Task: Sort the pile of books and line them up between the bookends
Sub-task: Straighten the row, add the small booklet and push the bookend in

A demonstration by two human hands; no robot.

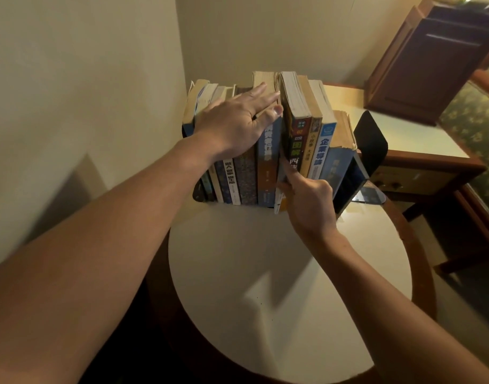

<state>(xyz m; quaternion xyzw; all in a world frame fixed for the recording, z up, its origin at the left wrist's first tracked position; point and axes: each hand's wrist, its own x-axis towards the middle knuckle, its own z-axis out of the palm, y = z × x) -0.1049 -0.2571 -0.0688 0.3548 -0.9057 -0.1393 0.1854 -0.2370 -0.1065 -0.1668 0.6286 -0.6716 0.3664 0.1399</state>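
Several books (247, 178) stand upright in a row at the back of a round white table (265, 286), spines facing me. A black bookend (372, 137) closes the right end; only a dark foot of the left bookend (198, 194) shows. My left hand (237, 120) lies flat with spread fingers on the tops of the left group of books. My right hand (307, 198) grips the lower spine of a thin dark book (286, 151) with a yellow foot, wedged in the gap between the left group and the right group.
A cream wall stands close on the left and behind the row. A wooden desk (420, 162) with a pale top sits to the right, and a dark wooden cabinet (431, 56) behind it. Patterned green carpet (478, 120) lies at the far right.
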